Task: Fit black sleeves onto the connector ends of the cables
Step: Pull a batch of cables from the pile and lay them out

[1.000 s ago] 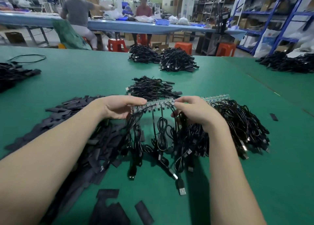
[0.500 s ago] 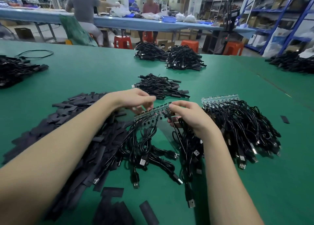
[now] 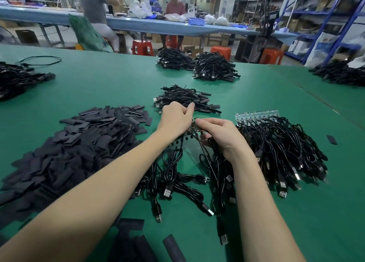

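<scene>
Green table (image 3: pixel 118 83) in a shelved workshop; both hands apparently pinch a circuit strip (image 3: pixel 192 128) trailing cables (image 3: pixel 173 163).

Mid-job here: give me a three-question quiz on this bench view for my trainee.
1. True or false: the sleeve pile lies on the left hand's side of the mat.
2. What do both hands hold? A) a circuit strip with cables hanging from it B) a single sleeve C) a stool
3. Fill in: a second strip lies on the cable heap to the ____ of the right hand.

Key: 1 true; 2 A; 3 right.
</scene>
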Motion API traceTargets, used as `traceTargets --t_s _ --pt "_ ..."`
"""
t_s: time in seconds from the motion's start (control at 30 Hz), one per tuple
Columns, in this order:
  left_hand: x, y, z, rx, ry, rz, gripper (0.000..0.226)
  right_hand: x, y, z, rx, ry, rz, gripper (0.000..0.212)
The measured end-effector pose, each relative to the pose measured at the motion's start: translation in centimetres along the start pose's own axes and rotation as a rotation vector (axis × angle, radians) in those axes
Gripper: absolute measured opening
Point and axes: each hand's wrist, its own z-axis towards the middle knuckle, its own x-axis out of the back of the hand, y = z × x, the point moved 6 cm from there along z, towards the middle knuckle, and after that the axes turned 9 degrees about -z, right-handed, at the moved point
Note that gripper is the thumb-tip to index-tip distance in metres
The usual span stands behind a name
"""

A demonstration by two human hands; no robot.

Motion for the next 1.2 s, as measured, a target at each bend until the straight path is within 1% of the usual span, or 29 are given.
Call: traceTargets --t_s 0.1,0.27,0.37,0.43,0.5,0.57,0.67,0.73,0.8,0.83,0.9,0.97,1.03,1.1,1.13,1.2 --pt "0.3 0.3 -0.4 -0.054 0.011 -0.003 0.068 -0.1 0.1 0.2 -0.019 -0.006 0.06 0.01" --pt "-0.1 0.5 -0.7 -0.104 0.015 -0.027 0.066 -0.5 0.5 0.0 -0.115 -0.042 0.231 0.008" --pt "0.0 0.6 -0.7 -0.147 0.04 -0.08 0.066 -1.0 0.8 -0.3 -0.192 -0.081 0.312 0.008" --pt "0.0 0.5 -0.6 -0.155 0.043 -0.102 0.066 -1.1 0.9 -0.5 -0.212 -0.09 0.339 0.011" --pt "0.1 0.2 -0.3 -0.101 0.007 -0.087 0.067 -0.8 0.5 -0.6 -0.168 -0.074 0.269 0.01" --pt "0.0 -0.2 -0.1 -0.027 -0.068 -0.063 0.069 0.2 -0.2 -0.7 -0.095 -0.021 0.119 0.009" --pt "0.5 -0.4 -0.4 0.013 -0.154 -0.019 0.068 2.6 -1.4 -0.7 -0.009 0.147 -0.13 0.007" --pt "1.1 -0.2 -0.9 -0.019 -0.166 0.034 0.056 3.4 -2.1 -0.7 0.026 0.188 -0.122 0.009" --pt "2.1 0.3 -1.7 -0.066 -0.094 0.028 0.037 3.0 -2.6 -0.9 0.026 0.144 -0.017 0.01" --pt "2.6 0.5 -2.2 -0.073 -0.044 -0.049 0.029 2.4 -2.8 -1.0 0.022 0.113 0.025 0.01" --pt "2.9 0.6 -3.5 -0.022 0.006 -0.325 0.022 1.4 -3.2 -1.2 0.022 0.082 0.071 0.009" --pt "2.3 0.1 -4.8 0.064 0.002 -0.571 0.021 0.6 -3.5 -1.4 0.028 0.067 0.114 0.009" --pt "1.6 0.0 -5.7 0.103 -0.044 -0.658 0.02 0.3 -4.2 -1.6 0.049 0.042 0.158 0.012" --pt "1.2 0.0 -5.9 0.068 -0.128 -0.601 0.023 0.6 -5.2 -2.0 0.123 0.076 0.161 0.011" --pt "1.1 0.2 -5.9 0.026 -0.176 -0.539 0.025 1.2 -5.8 -2.1 0.189 0.144 0.095 0.008" --pt "0.8 0.4 -6.2 -0.051 -0.262 -0.407 0.031 2.5 -7.0 -2.8 0.335 0.352 -0.165 0.008"
